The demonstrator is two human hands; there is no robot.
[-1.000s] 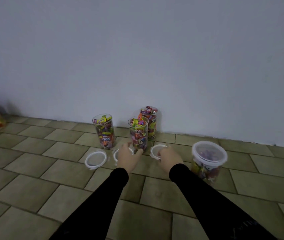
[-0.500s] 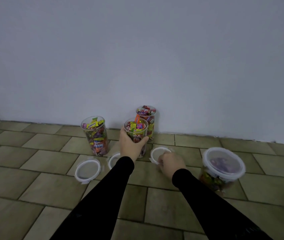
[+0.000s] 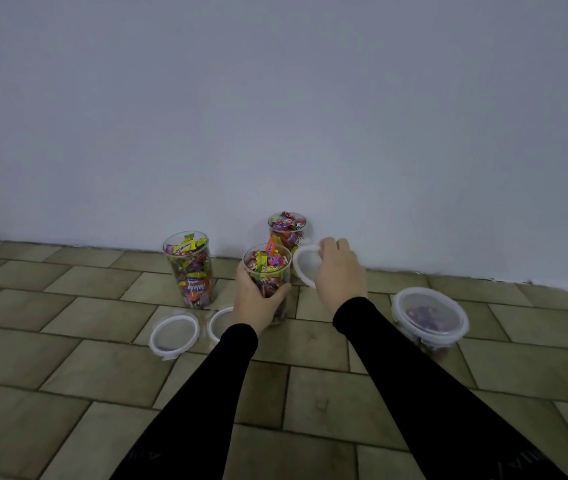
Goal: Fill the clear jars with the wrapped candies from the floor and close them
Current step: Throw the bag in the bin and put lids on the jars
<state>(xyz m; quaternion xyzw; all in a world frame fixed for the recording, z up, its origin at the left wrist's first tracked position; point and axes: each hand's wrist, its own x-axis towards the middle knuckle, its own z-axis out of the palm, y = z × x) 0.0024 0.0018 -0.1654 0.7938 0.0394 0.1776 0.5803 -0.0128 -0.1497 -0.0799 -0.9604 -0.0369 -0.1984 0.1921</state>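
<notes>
Three tall clear jars full of wrapped candies stand open on the tiled floor near the wall. My left hand grips the middle jar around its side. My right hand holds a white-rimmed clear lid lifted off the floor, tilted, just right of that jar's mouth. The left jar and the back jar stand untouched. Two more lids lie flat on the floor: one lid at the left and a second lid partly hidden behind my left wrist.
A wide, short clear tub with its lid on, holding candies, stands at the right of my right forearm. A pale wall runs close behind the jars. Tiled floor spreads toward me on the left and front.
My right hand picked the lid up from the floor and raised it beside the middle jar. My left hand closed around that jar and stays on it.
</notes>
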